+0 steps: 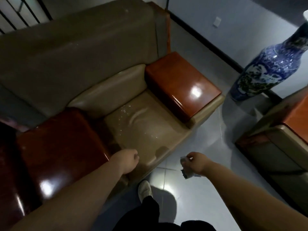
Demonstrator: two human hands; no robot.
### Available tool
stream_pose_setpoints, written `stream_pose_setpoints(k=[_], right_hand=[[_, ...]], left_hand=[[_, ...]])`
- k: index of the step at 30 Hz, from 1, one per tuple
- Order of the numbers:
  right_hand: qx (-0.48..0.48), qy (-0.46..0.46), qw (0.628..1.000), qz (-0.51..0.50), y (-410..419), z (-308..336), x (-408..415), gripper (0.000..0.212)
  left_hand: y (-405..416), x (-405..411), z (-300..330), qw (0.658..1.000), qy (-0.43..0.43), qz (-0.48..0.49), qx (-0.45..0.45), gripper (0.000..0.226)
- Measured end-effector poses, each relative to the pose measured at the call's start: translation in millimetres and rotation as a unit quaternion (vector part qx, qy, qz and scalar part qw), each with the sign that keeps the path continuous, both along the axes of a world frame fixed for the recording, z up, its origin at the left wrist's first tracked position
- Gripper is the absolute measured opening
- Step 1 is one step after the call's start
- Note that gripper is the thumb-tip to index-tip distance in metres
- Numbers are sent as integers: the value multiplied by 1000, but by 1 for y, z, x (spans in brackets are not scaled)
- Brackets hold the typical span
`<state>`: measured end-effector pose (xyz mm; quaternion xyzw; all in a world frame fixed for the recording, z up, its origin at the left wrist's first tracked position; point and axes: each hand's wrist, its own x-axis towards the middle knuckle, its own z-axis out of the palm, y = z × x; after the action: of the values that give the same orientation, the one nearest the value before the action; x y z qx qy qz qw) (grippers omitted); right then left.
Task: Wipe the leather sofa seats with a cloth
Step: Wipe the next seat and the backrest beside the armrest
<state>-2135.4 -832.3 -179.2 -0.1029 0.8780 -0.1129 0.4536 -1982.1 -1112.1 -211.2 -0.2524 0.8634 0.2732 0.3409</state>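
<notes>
Leather seat [146, 129] as landmark, pale specks across its middle, so wiping judged barely begun. Over front left corner of seat: left hand [129, 161], fingers curled, holding nothing visible. Right of seat, off its front edge, above floor [208, 147]: right hand [197, 163] gripping crumpled cloth [185, 170], not touching seat.

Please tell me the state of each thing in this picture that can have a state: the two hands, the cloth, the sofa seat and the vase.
left hand: fingers curled, holding nothing, over the seat's front edge.
right hand: grips the cloth, above the floor.
cloth: crumpled, hanging from the right hand, off the seat.
sofa seat: speckled with white spots and a pale streak.
vase: standing upright on the floor.
</notes>
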Motion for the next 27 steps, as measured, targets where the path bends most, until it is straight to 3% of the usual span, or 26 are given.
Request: stream_pose_setpoints(k=[5,10,16,19,23,27], right_hand=[[9,-7,1000,6,-28,-33,-44,45],[16,30,994,107,-57,-84,-102,33],[-21,104,984,144,-67,-183,-172,23],[-28,173,970,168,-64,-259,-199,49],[89,111,916,374,-45,-336,-212,86],[35,206,899,385,-35,-375,-225,93]], left_hand=[[-31,-21,-20,997,2,71,-10,47],[-36,-20,-71,991,-34,128,-31,28],[1,-51,-158,971,-21,233,-44,48],[17,-70,-222,960,-27,275,-40,63],[25,-77,-317,957,-89,248,-124,88],[48,-65,-385,921,25,271,-279,94]])
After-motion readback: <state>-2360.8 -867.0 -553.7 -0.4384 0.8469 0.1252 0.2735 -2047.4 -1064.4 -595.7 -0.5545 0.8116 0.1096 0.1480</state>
